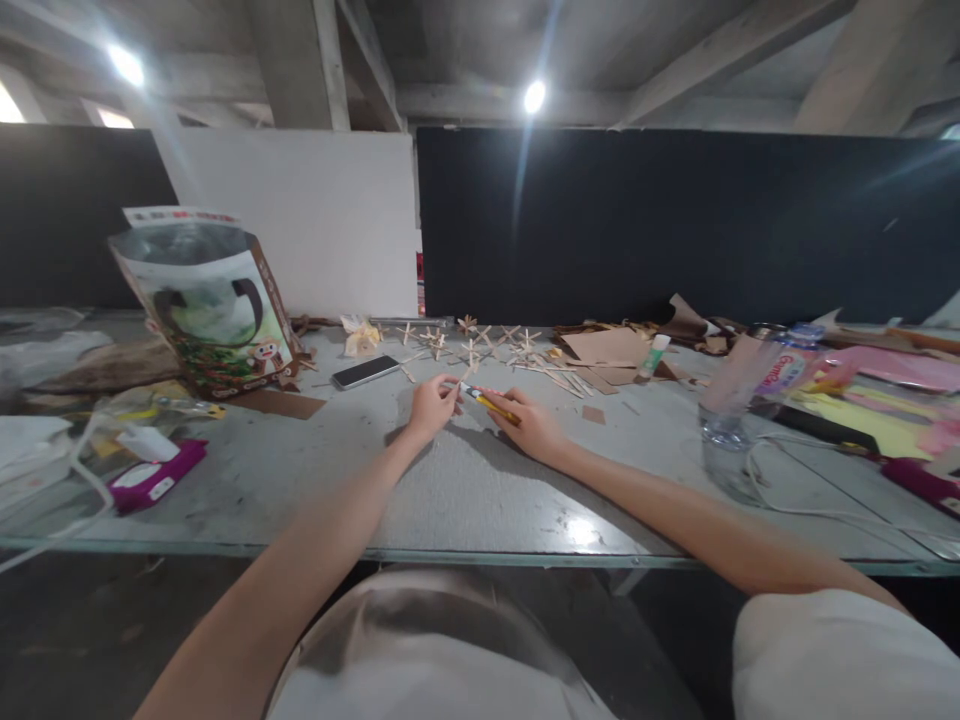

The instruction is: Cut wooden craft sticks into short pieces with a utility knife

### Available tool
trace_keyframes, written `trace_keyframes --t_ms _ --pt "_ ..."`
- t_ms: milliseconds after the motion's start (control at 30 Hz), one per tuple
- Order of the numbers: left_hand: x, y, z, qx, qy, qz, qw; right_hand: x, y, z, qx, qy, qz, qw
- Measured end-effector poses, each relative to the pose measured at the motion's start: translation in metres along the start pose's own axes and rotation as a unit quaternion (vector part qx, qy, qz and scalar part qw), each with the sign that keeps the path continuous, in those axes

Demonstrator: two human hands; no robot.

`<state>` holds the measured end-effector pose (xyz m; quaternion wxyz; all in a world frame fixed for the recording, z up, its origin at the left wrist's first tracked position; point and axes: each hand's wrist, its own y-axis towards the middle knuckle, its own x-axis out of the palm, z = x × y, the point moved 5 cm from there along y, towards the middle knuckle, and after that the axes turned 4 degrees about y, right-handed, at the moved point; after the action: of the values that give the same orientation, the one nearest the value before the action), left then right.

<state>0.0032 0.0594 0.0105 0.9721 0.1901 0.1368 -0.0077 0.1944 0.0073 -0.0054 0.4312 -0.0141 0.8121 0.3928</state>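
My right hand (534,424) grips a yellow utility knife (489,402), its tip pointing left toward my left hand (433,404). The left hand's fingertips pinch or press something small, probably a thin wooden stick (459,386), against the grey table (465,490); the piece itself is too small to make out. Just beyond the hands lie several small star shapes made of sticks (471,352) and loose sticks (559,375).
A black phone (365,371) lies left of the hands, near a printed carton (214,310). A glue stick (654,356) and cardboard scraps (607,348) sit back right. A clear bottle (739,400), coloured paper (892,385), white cables (795,505) at right; a purple packet (154,477) at left.
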Motion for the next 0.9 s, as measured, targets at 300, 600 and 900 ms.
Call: trace_keyframes --t_ms 300,600,900 --pt "-0.0012 0.0017 -0.0022 0.014 0.033 0.015 0.999 0.0014 0.0004 0.0004 0.0 -0.014 -0.013 1.0" --pt "-0.002 0.0039 -0.0037 0.021 0.071 0.023 0.997 0.0011 0.0005 -0.0006 0.012 -0.031 -0.019 0.999" --pt "-0.0011 0.0034 -0.0035 0.014 0.114 0.013 0.993 0.0002 0.0007 -0.0045 0.038 -0.089 -0.046 0.994"
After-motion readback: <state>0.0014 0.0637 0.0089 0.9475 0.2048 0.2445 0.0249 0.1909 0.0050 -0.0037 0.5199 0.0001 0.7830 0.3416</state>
